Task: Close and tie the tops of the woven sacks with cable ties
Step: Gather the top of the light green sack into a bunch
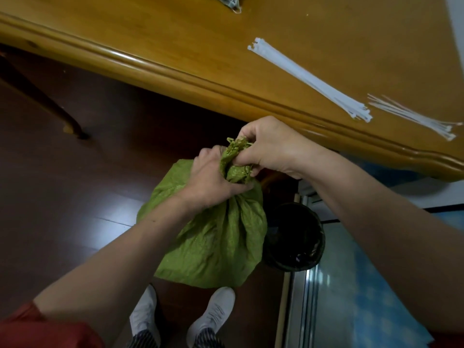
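A green woven sack (216, 237) stands on the dark floor in front of my feet, its top gathered into a bunch. My left hand (213, 177) is closed around the neck of the sack, just below the bunch. My right hand (266, 144) pinches the frayed top edge above it. Two bundles of white cable ties lie on the wooden table: a long bundle (308, 79) and a second bundle (414, 116) near the right edge. No cable tie is visible on the sack or in either hand.
The wooden table (175, 46) runs diagonally across the top, its moulded edge just beyond my hands. A black bin (293, 237) stands right of the sack. A table leg (47, 101) is at the left. My white shoes (211, 315) are below the sack.
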